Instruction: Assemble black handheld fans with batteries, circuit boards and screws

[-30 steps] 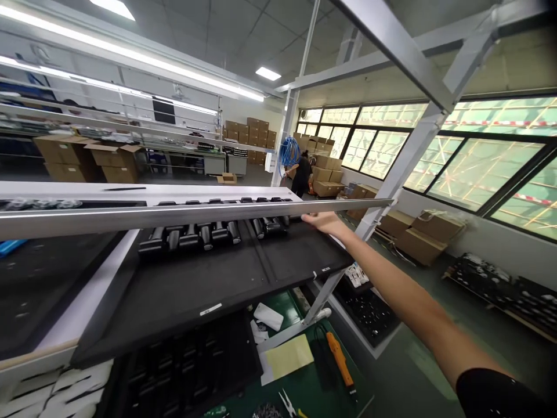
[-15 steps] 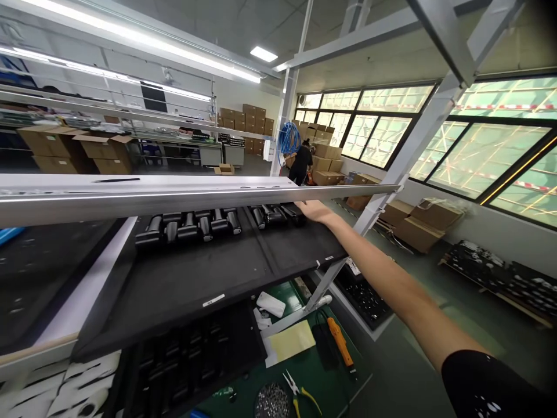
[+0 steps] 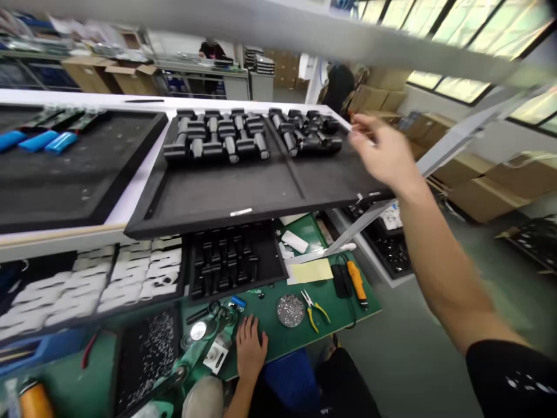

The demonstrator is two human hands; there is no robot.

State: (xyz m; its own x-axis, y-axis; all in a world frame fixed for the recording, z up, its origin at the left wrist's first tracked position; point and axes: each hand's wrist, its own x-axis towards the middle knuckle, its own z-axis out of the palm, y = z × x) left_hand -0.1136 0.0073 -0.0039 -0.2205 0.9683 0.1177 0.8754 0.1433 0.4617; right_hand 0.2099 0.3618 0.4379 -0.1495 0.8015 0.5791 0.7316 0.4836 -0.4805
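Observation:
My right hand (image 3: 385,152) is raised at the right end of the upper shelf, beside a black foam-lined tray (image 3: 217,188). Its fingers are curled together and slightly blurred; whatever they pinch is too small to make out. Black T-shaped plastic housings (image 3: 229,142) lie in rows in that tray, left of the hand. Below, my left hand (image 3: 251,353) lies flat on the green bench mat (image 3: 278,334), fingers stretched out and holding nothing. Close to it are a white block-shaped fixture (image 3: 216,353), a small blue cylinder (image 3: 238,301) and a round dish of small metal parts (image 3: 290,310).
Yellow-handled pliers (image 3: 314,310) and an orange electric screwdriver (image 3: 357,283) lie on the bench's right. White parts (image 3: 161,270) fill a lower tray. Blue-ended parts (image 3: 61,142) lie in the upper left tray. A metal beam (image 3: 278,35) crosses overhead. Other people are in the background.
The view has tilted down, bringing the bench and my left hand into sight. My right hand, partly behind the metal beam before, now shows in full with fingers curled at the tray's right end.

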